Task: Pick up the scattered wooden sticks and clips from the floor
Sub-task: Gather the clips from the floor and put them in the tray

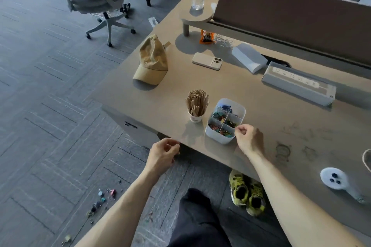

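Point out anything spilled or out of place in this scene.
Small coloured clips lie scattered on the floor at lower left, with one stray clip near the bottom edge. They look spilled: the same kind of clips sit sorted in the divided box on the desk.

Bare left hand [163, 153], right hand [248, 138], forearms [124, 202]; loose black trousers [197, 220].

A cup of wooden sticks [196, 106] stands on the counter [271, 110] beside a divided white box [218, 140]. The right hand [249, 138], fingers curled, is at the box's near corner. The left hand [162, 154] hangs loosely curled. On the floor [50, 126] lie scattered clips [102, 198].
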`<state>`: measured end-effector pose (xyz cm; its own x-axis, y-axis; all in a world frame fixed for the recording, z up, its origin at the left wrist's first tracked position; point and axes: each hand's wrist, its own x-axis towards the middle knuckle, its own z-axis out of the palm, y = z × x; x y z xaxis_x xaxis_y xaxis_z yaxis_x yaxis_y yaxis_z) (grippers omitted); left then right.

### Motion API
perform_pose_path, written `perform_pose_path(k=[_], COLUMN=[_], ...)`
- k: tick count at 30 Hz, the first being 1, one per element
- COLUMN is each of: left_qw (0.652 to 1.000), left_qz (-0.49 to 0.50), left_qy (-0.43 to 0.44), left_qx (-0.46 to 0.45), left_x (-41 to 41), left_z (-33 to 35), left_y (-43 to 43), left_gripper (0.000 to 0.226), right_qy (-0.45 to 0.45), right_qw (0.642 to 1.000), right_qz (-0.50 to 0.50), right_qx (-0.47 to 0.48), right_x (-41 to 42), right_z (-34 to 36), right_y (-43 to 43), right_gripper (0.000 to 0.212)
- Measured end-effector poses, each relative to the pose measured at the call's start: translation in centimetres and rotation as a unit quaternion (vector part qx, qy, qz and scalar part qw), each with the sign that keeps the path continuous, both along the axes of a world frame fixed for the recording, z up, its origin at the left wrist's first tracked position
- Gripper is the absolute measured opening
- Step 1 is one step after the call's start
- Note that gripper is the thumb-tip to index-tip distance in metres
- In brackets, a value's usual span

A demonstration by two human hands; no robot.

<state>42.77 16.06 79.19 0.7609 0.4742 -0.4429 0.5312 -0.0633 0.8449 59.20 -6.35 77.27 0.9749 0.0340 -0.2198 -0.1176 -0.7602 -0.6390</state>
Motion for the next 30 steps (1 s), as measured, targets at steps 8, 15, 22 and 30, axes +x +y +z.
perform_pose_path(k=[8, 15, 22, 30], left_qw=[0.993, 0.957, 0.913, 0.899], left_qz=[0.119, 0.279, 0.364, 0.346], left_qy=[0.019, 0.075, 0.172, 0.262], left_qx=[-0.005, -0.036, -0.064, -0.063], left_x=[-14.2, -31.4, -43.5, -48.8], left_z=[-2.0, -9.3, -19.9, -31.7], left_y=[7.3, 12.5, 13.5, 12.2], left_gripper=[0.005, 0.007, 0.01, 0.006], right_qy=[0.003, 0.081, 0.145, 0.182], right_qw=[0.974, 0.892, 0.818, 0.749], right_qz=[0.227, 0.444, 0.54, 0.599], right_qx=[0.02, -0.037, -0.133, -0.22], right_x=[-12.4, -23.1, -29.1, -31.3], right_z=[-1.1, -6.1, -15.3, -28.9], right_y=[10.8, 20.4, 26.3, 31.6], right_gripper=[0.01, 0.01, 0.01, 0.011])
